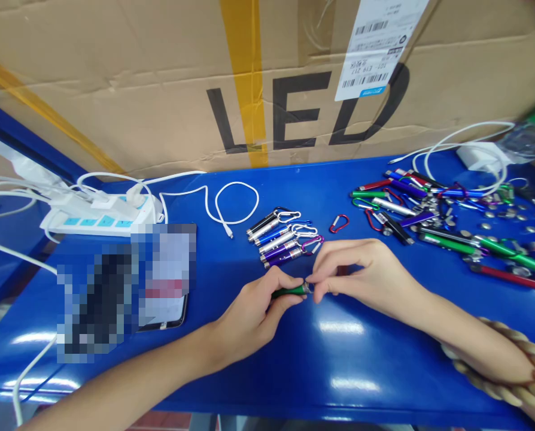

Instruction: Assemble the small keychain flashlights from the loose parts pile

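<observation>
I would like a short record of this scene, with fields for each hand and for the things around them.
surface: blue table
held: green flashlight
body grip: left hand
end grip: right hand, pinching its right end
just behind: row of flashlights with clips; red carabiner
right side: pile of loose flashlights
left side: power strip
back: cardboard box

Pixelation hides the phone (166,312); the left hand (252,314) half-covers the green torch (291,291).
</observation>
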Demonstrator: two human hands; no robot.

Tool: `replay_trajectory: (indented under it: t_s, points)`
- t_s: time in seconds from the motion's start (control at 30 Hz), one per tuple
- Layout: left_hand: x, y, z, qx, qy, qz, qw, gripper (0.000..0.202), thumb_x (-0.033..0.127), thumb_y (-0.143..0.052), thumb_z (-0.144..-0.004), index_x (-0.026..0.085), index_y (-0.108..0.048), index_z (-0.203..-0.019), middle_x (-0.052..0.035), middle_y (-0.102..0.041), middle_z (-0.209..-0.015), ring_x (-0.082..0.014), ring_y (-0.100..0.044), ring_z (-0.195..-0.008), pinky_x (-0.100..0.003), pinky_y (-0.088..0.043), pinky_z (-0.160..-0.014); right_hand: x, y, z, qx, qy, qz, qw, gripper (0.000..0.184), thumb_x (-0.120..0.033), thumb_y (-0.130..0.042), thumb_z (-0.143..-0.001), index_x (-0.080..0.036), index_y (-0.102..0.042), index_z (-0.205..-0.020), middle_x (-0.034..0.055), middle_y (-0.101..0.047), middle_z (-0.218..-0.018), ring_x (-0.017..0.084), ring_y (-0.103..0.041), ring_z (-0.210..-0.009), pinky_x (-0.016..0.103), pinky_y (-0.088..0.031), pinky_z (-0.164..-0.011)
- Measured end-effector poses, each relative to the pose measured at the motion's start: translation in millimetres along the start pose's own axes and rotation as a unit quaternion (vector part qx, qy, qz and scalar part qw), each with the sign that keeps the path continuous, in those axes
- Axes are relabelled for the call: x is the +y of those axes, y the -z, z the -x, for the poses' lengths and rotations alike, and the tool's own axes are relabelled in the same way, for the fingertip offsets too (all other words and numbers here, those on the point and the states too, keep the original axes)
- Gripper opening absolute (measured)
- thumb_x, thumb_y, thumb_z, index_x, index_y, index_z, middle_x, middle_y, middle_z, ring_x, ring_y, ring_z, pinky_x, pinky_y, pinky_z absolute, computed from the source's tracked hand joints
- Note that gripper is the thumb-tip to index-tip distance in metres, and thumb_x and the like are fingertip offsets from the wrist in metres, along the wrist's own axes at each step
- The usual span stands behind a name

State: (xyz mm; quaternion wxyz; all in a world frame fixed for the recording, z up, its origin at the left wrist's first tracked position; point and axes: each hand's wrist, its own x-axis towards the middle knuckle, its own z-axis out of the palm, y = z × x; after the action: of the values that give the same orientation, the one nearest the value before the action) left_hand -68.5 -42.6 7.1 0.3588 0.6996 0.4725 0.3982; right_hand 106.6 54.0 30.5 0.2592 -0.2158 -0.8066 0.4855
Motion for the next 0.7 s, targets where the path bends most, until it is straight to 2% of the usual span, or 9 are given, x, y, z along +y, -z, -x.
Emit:
replay_trajectory:
  t_s: [0.2, 0.5, 0.7]
  points:
    - [-1.5, 0.1, -1.2, -0.016, -0.017, -0.001, 1.000, 0.010, 0.011, -0.046, -0.090, 0.019, -0.051, -0.094, -0.0028, -0.068, -0.090, -0.0138, -0.067, -0.085, -0.022, -0.052, -0.072, 0.5, -1.9, -1.3, -0.013, -0.079, -0.042, 0.996, 0.021, -0.035, -0.074, -0.065, -0.016, -0.070, -0.057, 0.0016, -0.062, -0.058, 0.010, -0.055, -0.051, 0.020, -0.043, -0.044]
    - [-2.0, -1.1, -1.5, 0.020, -0.038, -0.036, 0.998, 0.009, 0.010, -0.048, -0.088, 0.018, -0.054, -0.088, -0.0029, -0.067, -0.084, -0.0138, -0.066, -0.079, -0.022, -0.053, -0.072, 3.4, -9.8, -0.2, 0.011, -0.143, -0.058, 0.988, 0.010, -0.023, -0.075, -0.063, -0.016, -0.069, -0.058, -0.0010, -0.061, -0.056, 0.008, -0.053, -0.044, 0.019, -0.040, -0.041]
    - [0.2, -1.1, -1.8, 0.027, 0.001, -0.051, 0.998, 0.026, 0.010, -0.048, -0.088, 0.018, -0.052, -0.113, -0.0047, -0.068, -0.102, -0.0141, -0.065, -0.092, -0.023, -0.052, -0.081, 1.6, -10.6, 0.3, 0.038, -0.138, -0.035, 0.989, 0.015, -0.029, -0.074, -0.065, -0.016, -0.068, -0.058, -0.0005, -0.062, -0.056, 0.007, -0.051, -0.040, 0.020, -0.038, -0.040]
